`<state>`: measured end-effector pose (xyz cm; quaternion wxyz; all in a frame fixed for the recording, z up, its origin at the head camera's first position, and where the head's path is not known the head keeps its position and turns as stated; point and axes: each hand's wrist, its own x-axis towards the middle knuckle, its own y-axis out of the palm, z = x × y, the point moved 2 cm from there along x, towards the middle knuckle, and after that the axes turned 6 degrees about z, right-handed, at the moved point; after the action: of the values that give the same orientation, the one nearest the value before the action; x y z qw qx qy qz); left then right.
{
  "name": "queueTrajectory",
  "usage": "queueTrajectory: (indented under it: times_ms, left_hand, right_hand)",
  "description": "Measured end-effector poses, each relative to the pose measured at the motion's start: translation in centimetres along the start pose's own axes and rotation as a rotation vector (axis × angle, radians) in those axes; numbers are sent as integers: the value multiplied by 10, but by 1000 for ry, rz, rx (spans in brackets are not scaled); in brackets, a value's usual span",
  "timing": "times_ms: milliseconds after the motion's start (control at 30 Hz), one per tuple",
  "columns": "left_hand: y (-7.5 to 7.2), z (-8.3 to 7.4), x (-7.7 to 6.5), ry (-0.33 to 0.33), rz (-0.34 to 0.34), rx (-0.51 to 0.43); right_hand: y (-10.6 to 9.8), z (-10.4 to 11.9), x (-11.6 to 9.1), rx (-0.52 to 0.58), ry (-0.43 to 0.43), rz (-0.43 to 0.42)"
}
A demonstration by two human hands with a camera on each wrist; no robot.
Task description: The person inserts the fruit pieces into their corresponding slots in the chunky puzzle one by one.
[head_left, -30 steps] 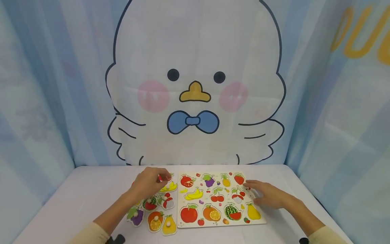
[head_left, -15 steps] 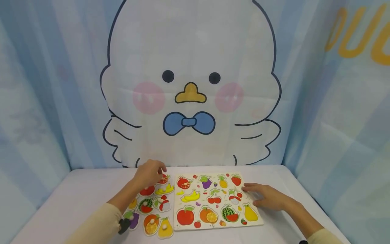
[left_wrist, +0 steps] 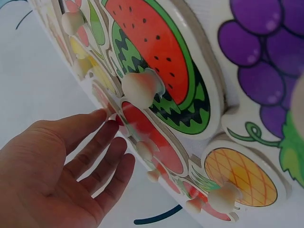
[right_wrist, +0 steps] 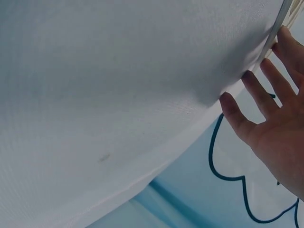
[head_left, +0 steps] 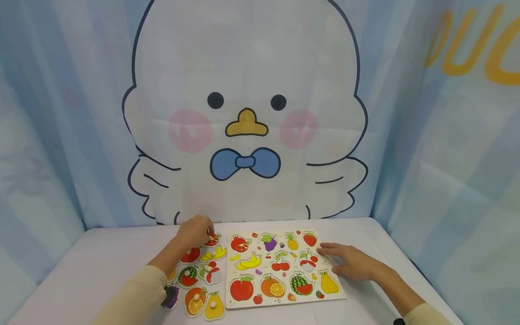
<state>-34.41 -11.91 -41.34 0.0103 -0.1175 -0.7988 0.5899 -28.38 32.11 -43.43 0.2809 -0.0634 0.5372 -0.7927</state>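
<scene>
In the head view my left hand (head_left: 192, 233) reaches over the back of a group of knobbed fruit pieces. Its thumb and index finger pinch the knob of a pomegranate puzzle piece (head_left: 213, 240); the left wrist view shows these fingertips meeting at the piece, largely hiding the knob. Close by lie the banana piece (head_left: 213, 253), a red apple piece (head_left: 190, 255) and the watermelon piece (left_wrist: 156, 61). My right hand (head_left: 351, 262), fingers extended, rests at the right edge of the fruit puzzle board (head_left: 239, 304), which has printed fruit shapes.
Nearer the front are the orange piece (head_left: 195, 301), pear piece (head_left: 214, 307) and grape piece (head_left: 171, 298), partly behind my left sleeve. A pineapple piece (left_wrist: 242, 178) shows in the left wrist view. Behind the white table (head_left: 105, 262) hangs a curtain (head_left: 252, 194) with a cartoon bird.
My left hand has moved up off the pieces, then come down onto the pomegranate piece at the back. My right hand stays at the board's edge. The head view has shifted slightly.
</scene>
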Motion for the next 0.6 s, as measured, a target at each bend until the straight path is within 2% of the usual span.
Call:
queueTrajectory:
  times_ms: [300,600]
  left_hand:
    - [1,3,2,29,2,24]
    - [-3,2,2,74,-28,42]
  right_hand:
    - [-1,2,1,-2,25,-3]
    - [-2,2,2,2,23,7]
